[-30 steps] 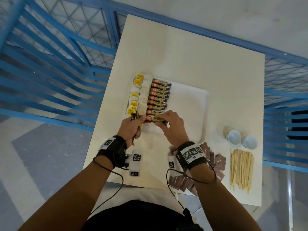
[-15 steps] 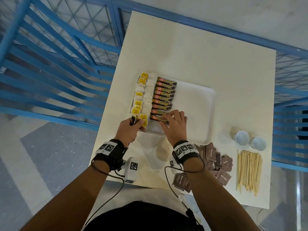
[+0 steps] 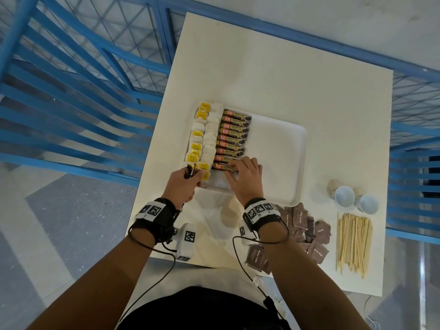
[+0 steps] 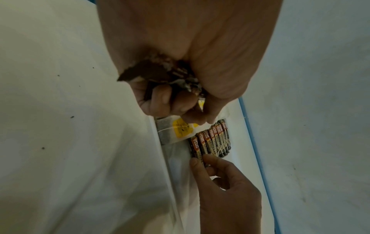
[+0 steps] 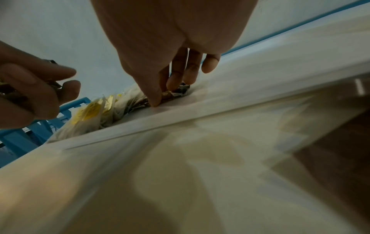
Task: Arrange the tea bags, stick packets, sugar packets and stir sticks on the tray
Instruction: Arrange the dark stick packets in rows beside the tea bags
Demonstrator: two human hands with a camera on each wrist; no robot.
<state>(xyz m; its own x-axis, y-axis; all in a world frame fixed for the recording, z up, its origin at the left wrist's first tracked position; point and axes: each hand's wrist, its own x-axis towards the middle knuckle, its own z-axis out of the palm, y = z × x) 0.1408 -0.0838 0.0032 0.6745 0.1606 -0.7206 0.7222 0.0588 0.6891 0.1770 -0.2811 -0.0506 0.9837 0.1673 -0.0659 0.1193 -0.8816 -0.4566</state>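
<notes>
A white tray (image 3: 281, 148) lies mid-table. Tea bags (image 3: 197, 139) with yellow tags fill its left edge. Beside them runs a row of brown stick packets (image 3: 234, 134). My right hand (image 3: 238, 167) pinches the nearest stick packet (image 3: 222, 166) at the row's near end; thumb and fingers meet on that packet (image 5: 172, 94) in the right wrist view. My left hand (image 3: 190, 175) grips a bundle of spare stick packets (image 4: 160, 71) at the tray's near-left corner. Brown sugar packets (image 3: 312, 232) and wooden stir sticks (image 3: 352, 241) lie on the table at the near right.
Two small white cups (image 3: 344, 196) stand on the table right of the tray, above the stir sticks. Blue railings border the table on the left and right. The right half of the tray is bare.
My right hand has carried one stick packet away from the left hand's bundle and set it down at the near end of the row. The left hand has stayed at the tray corner.
</notes>
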